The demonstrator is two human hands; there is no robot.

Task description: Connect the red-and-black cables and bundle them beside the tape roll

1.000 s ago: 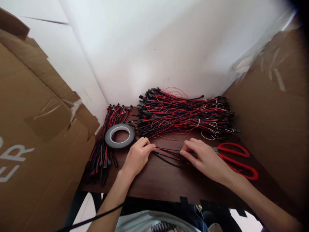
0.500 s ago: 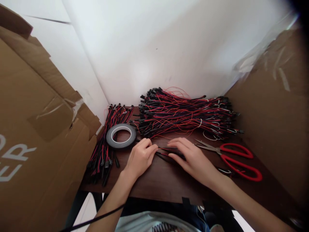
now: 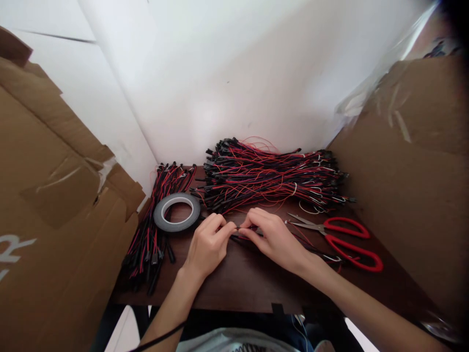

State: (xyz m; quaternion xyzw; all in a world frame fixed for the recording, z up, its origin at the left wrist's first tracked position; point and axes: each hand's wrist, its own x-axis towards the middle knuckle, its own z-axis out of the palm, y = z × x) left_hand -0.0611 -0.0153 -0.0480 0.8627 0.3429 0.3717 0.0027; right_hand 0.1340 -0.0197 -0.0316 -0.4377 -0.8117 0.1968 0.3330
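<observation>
L hand (image 3: 208, 242) & R hand (image 3: 273, 239), fingers pinched tight just apart, grip a dark wire (image 3: 238, 228) btwn them above the table (image 3: 242, 291), so this pc looks unfinished, w/ a big wire pile (image 3: 271, 176) behind & smaller wire bundle (image 3: 148, 244) at left, tho can't tell which is done.

White letter R (image 3: 15, 249), cut-off stroke (image 3: 3, 274) beside it, brown cardboard (image 3: 73, 234)

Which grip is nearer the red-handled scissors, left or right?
Right. The right grip is just left of the scissors, near their blades; the left grip is farther off, beyond the right one.
</observation>
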